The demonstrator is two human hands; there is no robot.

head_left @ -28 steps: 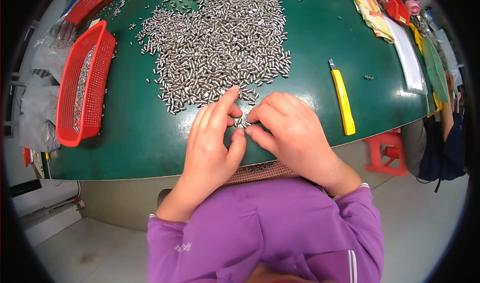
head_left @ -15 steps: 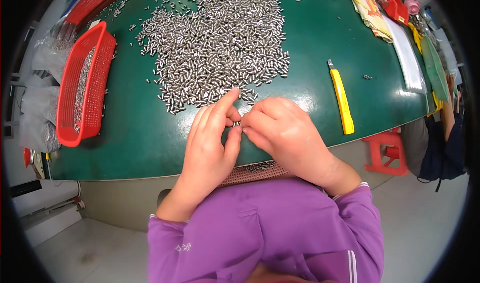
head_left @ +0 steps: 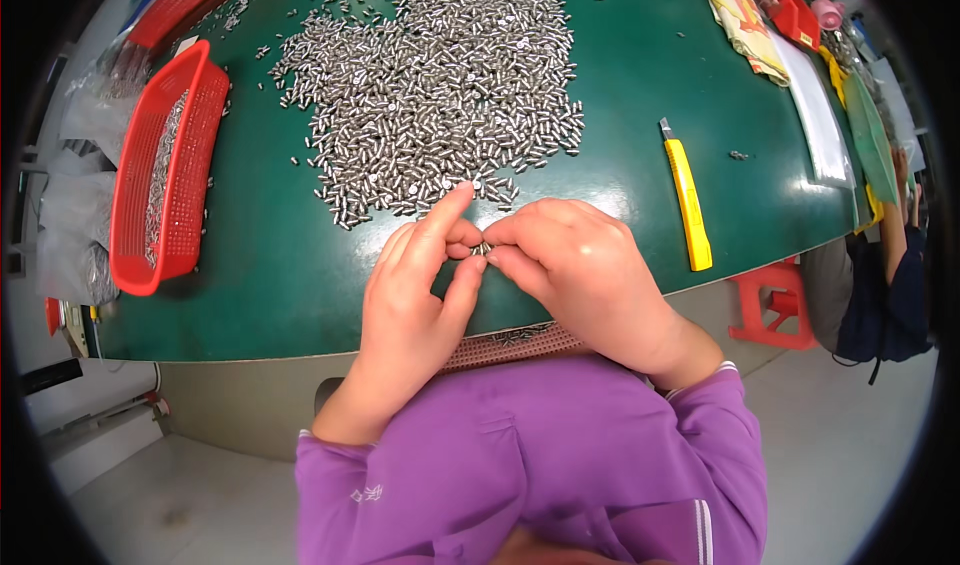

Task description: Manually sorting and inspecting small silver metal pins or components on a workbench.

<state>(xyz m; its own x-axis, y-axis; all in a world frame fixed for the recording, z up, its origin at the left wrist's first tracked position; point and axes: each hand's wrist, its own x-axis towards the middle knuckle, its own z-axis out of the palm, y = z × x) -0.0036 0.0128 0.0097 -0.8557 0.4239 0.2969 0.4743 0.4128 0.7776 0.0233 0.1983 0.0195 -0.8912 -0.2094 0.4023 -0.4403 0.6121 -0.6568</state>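
Note:
Several small silver metal pins (head_left: pixel 481 249) are held between the fingertips of both hands, just above the table's near part. My left hand (head_left: pixel 412 280) is closed on them between thumb and bent fingers, its index finger stretched toward the pile. From the other side my right hand (head_left: pixel 585 265) pinches at the same pins with thumb and forefinger. Its fingers partly hide them. Right beyond my fingertips lies a broad pile of short metal pins (head_left: pixel 430 105), shiny with rounded or tapered ends.
A red perforated basket (head_left: pixel 125 215) holding metal parts stands left on the green table (head_left: pixel 630 95). A yellow utility knife (head_left: pixel 688 205), blade out, lies right. Below the table edge is a reddish tray (head_left: pixel 465 356) with parts. Another person's arm (head_left: pixel 893 240) shows far right near a red stool (head_left: pixel 775 303).
My right hand's fingers have straightened a little and shifted on the pins, so more of them show. The left hand stays nearly in place.

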